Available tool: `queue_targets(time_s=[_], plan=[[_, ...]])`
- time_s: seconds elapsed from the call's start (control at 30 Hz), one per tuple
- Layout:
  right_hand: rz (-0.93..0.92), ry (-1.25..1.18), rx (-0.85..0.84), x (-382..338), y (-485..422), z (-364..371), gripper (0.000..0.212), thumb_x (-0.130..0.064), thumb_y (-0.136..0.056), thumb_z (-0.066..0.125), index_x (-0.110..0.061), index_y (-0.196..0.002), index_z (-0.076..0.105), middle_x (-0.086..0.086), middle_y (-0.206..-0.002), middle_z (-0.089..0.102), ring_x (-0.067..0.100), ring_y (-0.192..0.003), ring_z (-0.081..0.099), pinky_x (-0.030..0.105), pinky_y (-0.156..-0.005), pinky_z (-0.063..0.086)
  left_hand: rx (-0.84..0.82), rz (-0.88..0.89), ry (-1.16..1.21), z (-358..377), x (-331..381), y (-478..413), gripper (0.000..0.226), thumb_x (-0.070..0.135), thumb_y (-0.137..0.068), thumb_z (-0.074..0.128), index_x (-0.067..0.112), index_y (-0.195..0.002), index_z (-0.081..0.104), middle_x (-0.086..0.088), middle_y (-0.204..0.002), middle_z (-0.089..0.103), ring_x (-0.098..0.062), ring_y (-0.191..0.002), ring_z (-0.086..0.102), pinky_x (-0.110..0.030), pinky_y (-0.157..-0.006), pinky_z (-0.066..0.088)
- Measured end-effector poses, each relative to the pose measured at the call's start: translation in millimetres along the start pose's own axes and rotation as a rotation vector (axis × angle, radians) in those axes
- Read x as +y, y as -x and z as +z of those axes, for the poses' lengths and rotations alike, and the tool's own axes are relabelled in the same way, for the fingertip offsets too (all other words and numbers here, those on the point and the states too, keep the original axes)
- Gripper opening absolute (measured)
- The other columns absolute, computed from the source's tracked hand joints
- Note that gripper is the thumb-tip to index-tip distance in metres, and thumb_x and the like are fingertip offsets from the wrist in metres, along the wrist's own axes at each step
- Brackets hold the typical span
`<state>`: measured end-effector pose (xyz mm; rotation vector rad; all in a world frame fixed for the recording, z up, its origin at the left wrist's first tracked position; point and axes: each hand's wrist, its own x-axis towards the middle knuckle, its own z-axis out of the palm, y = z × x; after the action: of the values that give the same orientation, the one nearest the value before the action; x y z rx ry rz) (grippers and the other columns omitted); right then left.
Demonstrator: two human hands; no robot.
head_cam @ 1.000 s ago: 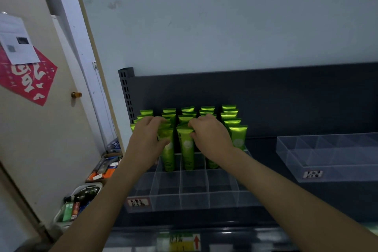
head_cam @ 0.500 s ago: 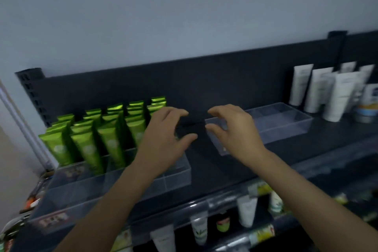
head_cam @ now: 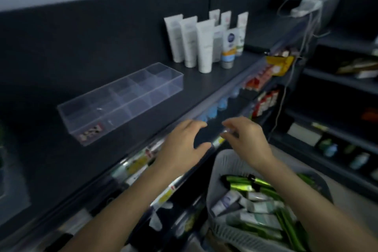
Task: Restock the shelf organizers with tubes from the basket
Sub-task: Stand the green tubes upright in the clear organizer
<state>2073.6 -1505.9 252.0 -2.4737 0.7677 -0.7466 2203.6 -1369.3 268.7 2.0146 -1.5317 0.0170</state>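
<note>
Left hand (head_cam: 183, 143): empty, fingers loosely spread, hovering over the shelf (head_cam: 61, 159) front edge.
Right hand (head_cam: 246, 141): empty too, fingers relaxed and slightly curved, just above the basket's far rim.
Basket (head_cam: 219, 172): grey, lower right, stuffed with green tubes (head_cam: 243, 182) and whitish tubes (head_cam: 255, 206) lying every which way.
Organizer (head_cam: 122, 98): clear divided tray on the shelf, looks empty.
Risk, mix-up: with that jumble, a quick grab probably pulls the wrong kind or drags extras over the rim.
Risk, tray: it looks light, so a careless poke could shove it.
</note>
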Motion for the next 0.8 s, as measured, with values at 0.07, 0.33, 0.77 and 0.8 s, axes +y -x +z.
queue_targets(time_s=[0.07, 0.33, 0.77, 0.8], plan=[[0.075, 0.040, -0.061, 38, 13, -1, 0.026, -0.015, -0.082, 0.070, -0.009, -0.107, 0.068, 0.008, -0.100, 0.067, 0.022, -0.091, 0.062, 0.020, -0.075, 0.038, -0.085, -0.006, 0.019, 35, 6, -11, 0.046, 0.029, -0.084, 0.067, 0.011, -0.125, 0.056, -0.005, -0.122, 0.058, -0.021, -0.115, 0.054, -0.022, -0.094, 0.034], [0.424, 0.050, -0.257, 166, 72, 14, 0.028, -0.017, -0.089, 0.062, -0.005, -0.115, 0.063, 0.012, -0.116, 0.063, 0.028, -0.105, 0.058, 0.033, -0.085, 0.046, -0.478, -0.100, 0.038, 158, 4, -29, 0.050, 0.034, -0.091, 0.058, 0.018, -0.136, 0.046, 0.001, -0.138, 0.048, -0.015, -0.124, 0.047, -0.029, -0.101, 0.042], [0.809, 0.075, -0.532, 271, 152, 62, 0.020, -0.015, -0.088, 0.055, -0.007, -0.103, 0.066, 0.011, -0.103, 0.069, 0.028, -0.096, 0.064, 0.025, -0.070, 0.039, -0.791, -0.026, -0.048, 321, -28, -29, 0.038, 0.026, -0.094, 0.051, 0.012, -0.129, 0.052, -0.003, -0.130, 0.053, -0.021, -0.116, 0.052, -0.031, -0.093, 0.045], [0.821, 0.073, -0.533, 273, 154, 62, 0.023, -0.015, -0.088, 0.054, -0.008, -0.107, 0.065, 0.011, -0.105, 0.069, 0.028, -0.097, 0.064, 0.026, -0.073, 0.042, -0.805, -0.001, -0.052, 332, -26, -32, 0.042, 0.024, -0.094, 0.050, 0.012, -0.135, 0.047, -0.003, -0.137, 0.049, -0.022, -0.122, 0.048, -0.031, -0.097, 0.043]])
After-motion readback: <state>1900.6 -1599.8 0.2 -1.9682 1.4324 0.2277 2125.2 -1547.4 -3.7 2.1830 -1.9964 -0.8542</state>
